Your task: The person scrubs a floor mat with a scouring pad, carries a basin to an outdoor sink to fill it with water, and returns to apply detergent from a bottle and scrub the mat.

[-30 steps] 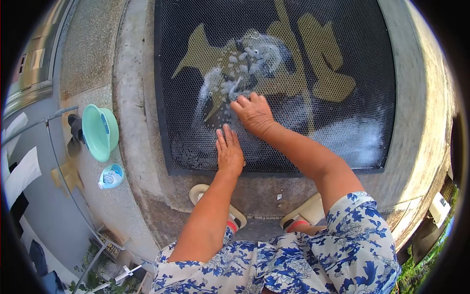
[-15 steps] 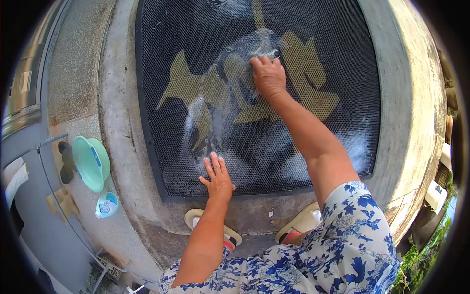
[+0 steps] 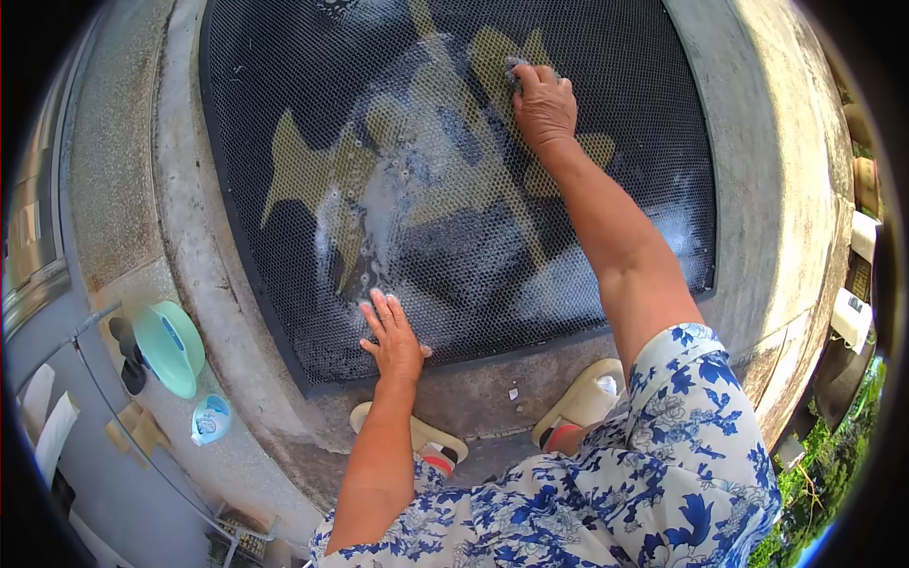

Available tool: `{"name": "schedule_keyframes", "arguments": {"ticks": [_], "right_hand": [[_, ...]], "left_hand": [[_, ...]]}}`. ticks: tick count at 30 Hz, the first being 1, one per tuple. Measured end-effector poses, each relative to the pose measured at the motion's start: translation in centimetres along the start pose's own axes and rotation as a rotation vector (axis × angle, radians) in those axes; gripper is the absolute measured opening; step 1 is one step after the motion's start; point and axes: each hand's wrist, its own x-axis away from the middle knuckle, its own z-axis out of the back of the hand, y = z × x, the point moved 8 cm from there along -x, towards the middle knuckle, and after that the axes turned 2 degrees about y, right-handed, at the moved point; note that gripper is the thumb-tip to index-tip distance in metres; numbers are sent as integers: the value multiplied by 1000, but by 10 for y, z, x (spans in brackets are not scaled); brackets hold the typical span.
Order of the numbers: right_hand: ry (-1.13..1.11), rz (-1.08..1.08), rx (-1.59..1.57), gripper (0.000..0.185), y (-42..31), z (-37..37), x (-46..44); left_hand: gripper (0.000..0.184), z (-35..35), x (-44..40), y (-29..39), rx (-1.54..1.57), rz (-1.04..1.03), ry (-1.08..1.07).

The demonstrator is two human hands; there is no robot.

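Across the concrete point(image 3: 180, 189) stretches the dark mat point(image 3: 615, 66), white foam point(image 3: 383, 204) over its yellow shapes point(image 3: 303, 175), and look at the hands: well apart, the left hand point(image 3: 398, 352) spread palm down by the near border point(image 3: 473, 360), gripping nothing, the right hand point(image 3: 546, 109) clenched on a small grey scrubber point(image 3: 514, 70) out at the far side! Broad, bendy and probably heavy when wet, that mat looks tough but slick under foam, so its border promises the surest hold; the scrubber, surely light and squashy, suits a pinch from above.
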Motion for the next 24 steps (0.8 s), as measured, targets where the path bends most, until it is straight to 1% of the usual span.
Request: {"name": "schedule_keyframes", "arguments": {"ticks": [1, 2, 3, 4, 5, 6, 8, 10, 11, 12, 13, 14, 16, 18, 19, 21, 22, 24], "right_hand": [[-90, 62, -117, 35, -21, 4, 23], [-165, 190, -115, 38, -45, 10, 61], [-131, 350, -193, 24, -66, 24, 103], [-227, 471, -230, 19, -80, 31, 148], [-337, 587, -290, 14, -89, 46, 187], [-432, 714, -371, 12, -91, 54, 226], [-469, 899, -452, 15, -75, 67, 240], [-222, 630, -239, 17, -20, 43, 169], [-69, 450, -143, 18, 15, 44, 123], [-70, 277, -30, 22, 47, 42, 85], [-69, 134, 68, 25, 73, 35, 68], [-36, 30, 86, 26, 87, 39, 56], [79, -144, 55, 35, 93, 39, 61], [-136, 49, -38, 33, 38, 39, 97], [-226, 239, -30, 30, 5, 39, 135], [-396, 541, -206, 29, -40, 54, 219], [-493, 642, -312, 28, -52, 63, 252], [-400, 847, -434, 27, -55, 83, 270]], "left_hand": [[122, -1, -1, 0, -9, 6, -14], [122, -1, 0, 0, -10, 1, -15], [121, -1, 0, 0, -17, 7, -13], [121, -1, -1, -1, -24, 13, -11], [121, -2, 1, 0, -30, 6, -26], [120, -1, 2, 0, -29, 16, -26], [120, 1, -2, 4, -39, 4, -29], [119, 2, -1, 2, -25, 25, -10], [119, 1, -1, 1, -24, 22, 1], [119, 1, -1, 1, -30, 20, 5], [118, 1, 0, 0, -42, 20, 1], [118, 1, 0, -1, -48, 18, -1], [120, 1, 2, -1, -34, 23, -2], [121, 3, -4, 4, -6, 20, 14], [121, 2, -3, 3, -4, 13, 27], [121, -2, -2, -3, -17, 13, 29], [121, -1, -3, -1, -19, 12, 28], [121, 1, -1, 0, -22, 34, 3]]}}
